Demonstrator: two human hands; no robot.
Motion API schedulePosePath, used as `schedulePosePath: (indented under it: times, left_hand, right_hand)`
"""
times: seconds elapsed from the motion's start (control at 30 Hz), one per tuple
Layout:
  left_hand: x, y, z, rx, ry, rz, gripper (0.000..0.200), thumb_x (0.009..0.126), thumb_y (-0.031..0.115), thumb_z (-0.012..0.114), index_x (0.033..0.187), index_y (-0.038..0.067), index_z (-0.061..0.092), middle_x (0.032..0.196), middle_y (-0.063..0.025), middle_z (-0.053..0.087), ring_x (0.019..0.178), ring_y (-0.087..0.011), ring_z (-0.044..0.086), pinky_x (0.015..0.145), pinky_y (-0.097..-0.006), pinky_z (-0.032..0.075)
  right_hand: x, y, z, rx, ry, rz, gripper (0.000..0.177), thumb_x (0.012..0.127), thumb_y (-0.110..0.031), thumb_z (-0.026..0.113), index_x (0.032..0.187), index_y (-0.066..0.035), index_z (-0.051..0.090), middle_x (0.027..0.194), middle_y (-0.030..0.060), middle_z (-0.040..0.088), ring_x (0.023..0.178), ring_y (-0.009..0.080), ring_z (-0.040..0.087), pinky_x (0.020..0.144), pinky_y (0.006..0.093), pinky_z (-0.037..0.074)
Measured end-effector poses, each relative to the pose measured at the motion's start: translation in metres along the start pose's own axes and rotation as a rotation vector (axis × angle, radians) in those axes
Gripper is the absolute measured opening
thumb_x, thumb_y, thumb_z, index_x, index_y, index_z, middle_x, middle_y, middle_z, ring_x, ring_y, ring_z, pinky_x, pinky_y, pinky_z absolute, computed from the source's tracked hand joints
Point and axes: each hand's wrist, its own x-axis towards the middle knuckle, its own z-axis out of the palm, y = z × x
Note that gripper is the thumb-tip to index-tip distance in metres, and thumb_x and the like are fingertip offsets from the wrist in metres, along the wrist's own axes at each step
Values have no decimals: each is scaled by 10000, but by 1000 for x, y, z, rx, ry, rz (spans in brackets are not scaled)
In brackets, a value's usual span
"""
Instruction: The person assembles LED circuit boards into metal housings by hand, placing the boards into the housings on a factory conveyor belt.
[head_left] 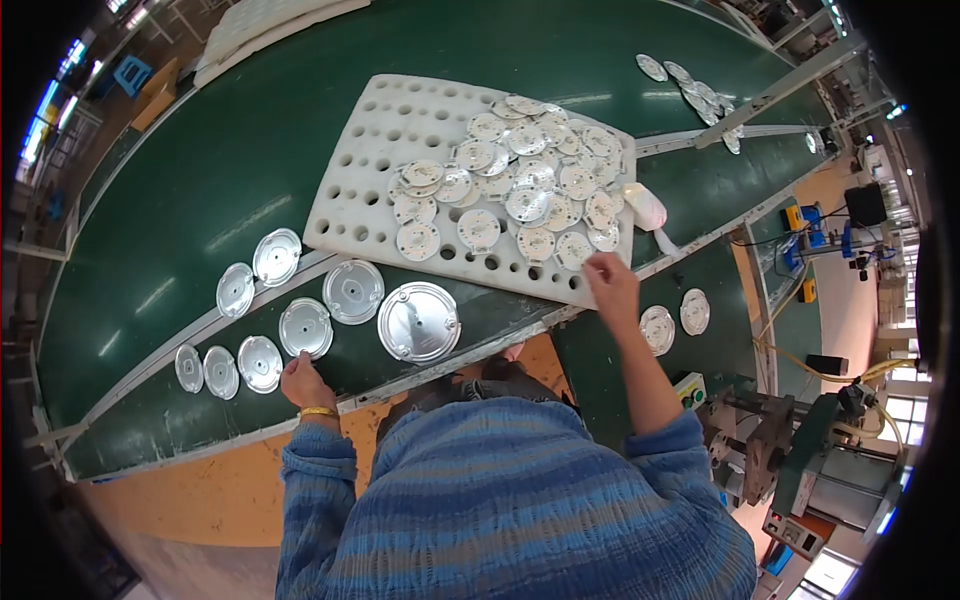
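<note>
My left hand is at the belt's near edge, its fingers closed at the lower rim of a round silver metal plate. More such plates lie beside it, including a larger shiny one to the right. My right hand is over the near right corner of a white foam tray with rows of holes. Its fingers are drawn together close to a round white circuit board; whatever is between them is hidden. Many similar boards are heaped on the tray's right half.
A white plastic-wrapped bundle is at the tray's right edge. Two round boards lie on the green surface at right, and another pile lies farther back. A metal rail runs along the green belt. Machinery stands at right.
</note>
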Motion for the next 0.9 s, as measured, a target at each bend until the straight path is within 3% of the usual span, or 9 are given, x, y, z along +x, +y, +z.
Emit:
schedulePosePath:
  times: [0.1,0.13,0.23,0.37,0.5,0.57,0.63,0.83,0.9]
  left_hand:
    - [0,4,-2,-68,-44,-53,224,754,135,658,881,-37,590,788,-75,604,730,-153,543,693,-285,437]
    - [8,0,-1,-93,-60,-184,202,766,144,642,851,-28,579,760,-66,590,712,-147,529,672,-281,438]
    - [4,3,-7,-40,-34,-257,184,776,151,632,825,-11,560,744,-48,571,665,-129,509,591,-267,432]
    - [-6,-4,-25,-89,-77,-108,177,802,155,611,872,16,526,749,-20,543,578,-79,461,466,-216,377]
    - [-28,14,-41,-242,-94,-85,146,825,141,586,900,39,514,731,-7,524,588,-77,479,474,-205,401]
    - [-45,42,-47,-308,-90,-142,232,822,142,593,1011,39,507,850,-30,542,683,-77,501,540,-198,428]
    - [-61,70,-54,-405,-158,-152,317,822,131,598,1102,27,493,914,-24,550,768,-71,513,599,-188,439]
    - [-90,132,-58,-583,-535,-143,347,800,3,584,1129,50,483,968,-10,577,792,-67,562,641,-186,487]
    - [-103,153,-55,-626,-660,-156,347,789,-16,582,1116,55,487,972,-11,581,798,-73,574,653,-194,502]
  right_hand:
    - [5,-15,18,-198,-31,-5,256,731,-127,661,970,-72,590,843,101,592,721,255,597,647,359,476]
    - [9,-15,20,-262,-27,-34,302,722,-133,671,1003,-81,575,877,111,573,744,270,592,650,374,474]
    - [16,-22,19,-440,-83,-57,429,698,-150,697,1089,-100,529,970,145,520,811,310,580,667,408,473]
    - [27,-29,10,-583,-241,8,518,674,-168,720,1127,-92,481,1033,181,477,859,341,573,701,418,478]
    - [35,-23,6,-613,-289,-26,557,648,-186,742,1107,-70,448,1056,191,469,873,357,572,719,426,480]
    - [36,-26,5,-589,-299,20,566,631,-195,754,1077,-61,432,1051,186,489,879,358,575,707,429,477]
    - [35,-13,8,-561,-262,-73,571,628,-203,758,1070,-65,425,1029,174,517,878,354,577,700,424,473]
    - [28,-12,5,-474,-147,-47,602,586,-197,789,1056,-55,441,1017,159,527,871,353,575,707,410,473]
    - [24,-10,2,-462,-153,-49,522,596,-156,778,1012,-39,485,1020,159,526,851,344,577,706,402,475]
